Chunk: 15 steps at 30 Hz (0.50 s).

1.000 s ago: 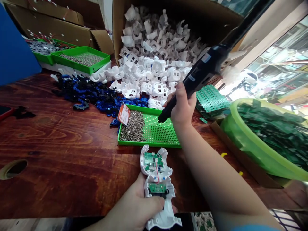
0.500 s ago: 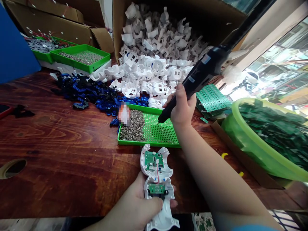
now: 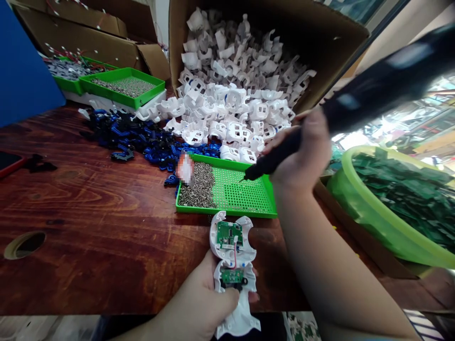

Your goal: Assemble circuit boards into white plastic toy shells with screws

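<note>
My left hand (image 3: pixel 216 298) is wrapped round a white plastic housing (image 3: pixel 236 315), thumb pressed on its lower part. Two green circuit boards sit in the housing, joined by a thin red wire. My right hand (image 3: pixel 302 151) grips a black electric screwdriver (image 3: pixel 341 116), partly blurred and tilted, its body rising to the upper right. The bit's tip hangs over the green perforated tray (image 3: pixel 227 211), above the part with rows of holes. Small metal screws (image 3: pixel 197 189) lie heaped in the tray's left side.
Behind the tray, white plastic shells (image 3: pixel 234 99) spill from a cardboard box (image 3: pixel 341 28). Blue and black parts (image 3: pixel 131 137) lie to their left. A yellow-green basin (image 3: pixel 355 203) of green boards stands at right. More green trays (image 3: pixel 142 102) sit back left; a table hole (image 3: pixel 24 245) is at left.
My right hand has moved right with the screwdriver, which now leans further over to the right. My left hand still holds the housing in nearly the same spot.
</note>
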Available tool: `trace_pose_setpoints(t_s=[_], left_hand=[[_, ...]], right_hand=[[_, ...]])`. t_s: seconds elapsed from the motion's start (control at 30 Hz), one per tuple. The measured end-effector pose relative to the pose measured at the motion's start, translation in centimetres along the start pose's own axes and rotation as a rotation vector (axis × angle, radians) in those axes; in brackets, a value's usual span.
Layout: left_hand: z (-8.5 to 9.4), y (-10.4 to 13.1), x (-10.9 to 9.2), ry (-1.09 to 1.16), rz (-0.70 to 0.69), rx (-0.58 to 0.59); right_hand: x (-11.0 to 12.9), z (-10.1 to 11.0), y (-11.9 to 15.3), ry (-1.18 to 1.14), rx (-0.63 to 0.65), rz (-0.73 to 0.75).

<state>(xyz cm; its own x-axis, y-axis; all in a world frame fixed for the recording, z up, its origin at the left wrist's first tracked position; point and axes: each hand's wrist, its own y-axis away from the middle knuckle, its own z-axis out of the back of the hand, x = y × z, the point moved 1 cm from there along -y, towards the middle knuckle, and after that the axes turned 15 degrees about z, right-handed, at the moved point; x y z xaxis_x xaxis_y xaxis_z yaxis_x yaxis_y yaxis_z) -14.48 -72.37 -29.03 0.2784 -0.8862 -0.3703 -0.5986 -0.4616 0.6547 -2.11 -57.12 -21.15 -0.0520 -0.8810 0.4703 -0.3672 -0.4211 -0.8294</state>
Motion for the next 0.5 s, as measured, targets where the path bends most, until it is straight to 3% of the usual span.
trace_pose_setpoints(t_s=[0.1,0.23,0.5], left_hand=[[0.1,-0.1,0.1,-0.012,0.009,0.04],[0.1,-0.2,0.0,-0.031,0.013,0.082],[0.6,-0.6,0.2,-0.084,-0.004,0.085]], right_hand=[[4.7,-0.4,-0.3,-0.064,0.055,-0.026],[8.7,-1.0,1.0,-0.05,0.089,-0.287],[7.9,-1.2,3.8,-0.151,0.109,-0.189]])
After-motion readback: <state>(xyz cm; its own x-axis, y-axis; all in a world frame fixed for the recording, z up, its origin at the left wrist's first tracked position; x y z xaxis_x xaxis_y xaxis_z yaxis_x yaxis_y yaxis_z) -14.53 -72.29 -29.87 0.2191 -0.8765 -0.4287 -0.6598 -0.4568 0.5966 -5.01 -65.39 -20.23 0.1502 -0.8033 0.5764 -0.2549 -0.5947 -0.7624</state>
